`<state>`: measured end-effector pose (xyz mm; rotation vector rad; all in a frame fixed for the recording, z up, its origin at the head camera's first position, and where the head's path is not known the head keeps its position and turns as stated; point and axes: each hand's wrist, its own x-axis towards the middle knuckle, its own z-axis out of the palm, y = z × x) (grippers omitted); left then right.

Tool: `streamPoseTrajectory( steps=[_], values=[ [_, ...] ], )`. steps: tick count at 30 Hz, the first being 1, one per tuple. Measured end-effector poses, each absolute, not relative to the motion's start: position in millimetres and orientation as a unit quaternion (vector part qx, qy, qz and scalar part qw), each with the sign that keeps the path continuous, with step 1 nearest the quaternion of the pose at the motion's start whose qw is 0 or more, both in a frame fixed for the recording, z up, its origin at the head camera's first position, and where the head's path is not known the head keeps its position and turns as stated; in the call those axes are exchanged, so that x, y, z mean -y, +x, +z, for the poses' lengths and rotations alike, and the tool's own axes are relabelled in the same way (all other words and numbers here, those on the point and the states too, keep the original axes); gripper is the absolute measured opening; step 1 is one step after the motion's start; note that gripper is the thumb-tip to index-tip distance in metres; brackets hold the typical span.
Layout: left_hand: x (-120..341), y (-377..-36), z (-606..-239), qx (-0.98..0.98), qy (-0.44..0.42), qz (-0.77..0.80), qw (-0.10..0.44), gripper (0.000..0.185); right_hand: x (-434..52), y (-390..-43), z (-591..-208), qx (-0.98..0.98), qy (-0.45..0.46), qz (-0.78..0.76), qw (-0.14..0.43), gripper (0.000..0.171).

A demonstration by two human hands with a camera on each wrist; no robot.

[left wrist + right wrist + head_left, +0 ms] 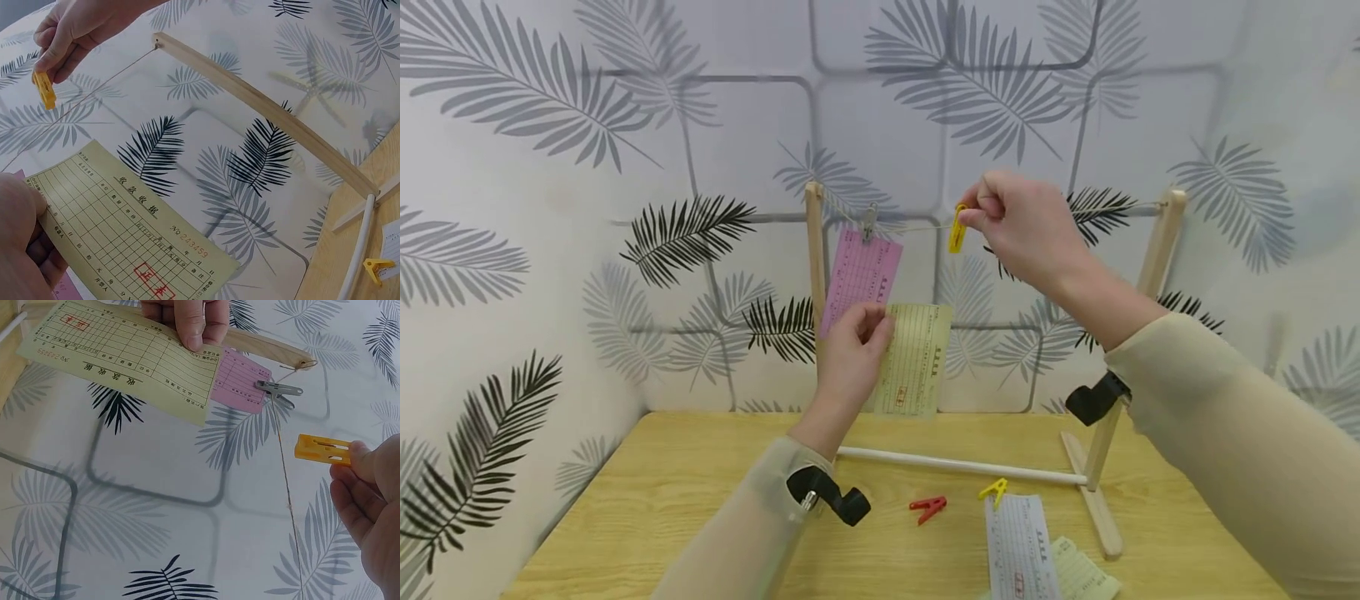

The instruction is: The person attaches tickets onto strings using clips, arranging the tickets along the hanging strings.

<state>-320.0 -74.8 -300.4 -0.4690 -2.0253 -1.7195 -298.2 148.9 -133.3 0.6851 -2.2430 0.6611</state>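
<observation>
My left hand point(854, 352) pinches a yellow receipt slip point(917, 358) by its upper left edge, below the string point(917, 228). Red stamped characters show near the slip's lower end. Higher and to the right, my right hand point(1026, 225) holds a yellow clothespin point(957, 229) between thumb and fingers, beside the string. In the right wrist view the clothespin point(322, 449) is apart from the string. A pink receipt slip point(861, 271) hangs at the string's left end from a grey clothespin point(869, 223), partly behind my left hand.
Wooden posts point(1157, 242) carry the string, with a white rod point(962, 464) between their bases. On the table point(700, 500) lie a red clothespin point(928, 508), a yellow clothespin point(994, 492) at a white slip point(1021, 546), and another yellowish slip point(1081, 571). Behind stands a leaf-patterned wall point(880, 108).
</observation>
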Motion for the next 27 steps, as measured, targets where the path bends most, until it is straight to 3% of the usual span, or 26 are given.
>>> streamPoseTrajectory(
  steps=[27],
  values=[
    [56,-340,-268,0.716,-0.165,-0.640,0.224,0.015,-128,-326,-101,0.895,0.241,0.230,0.298,0.045]
  ],
)
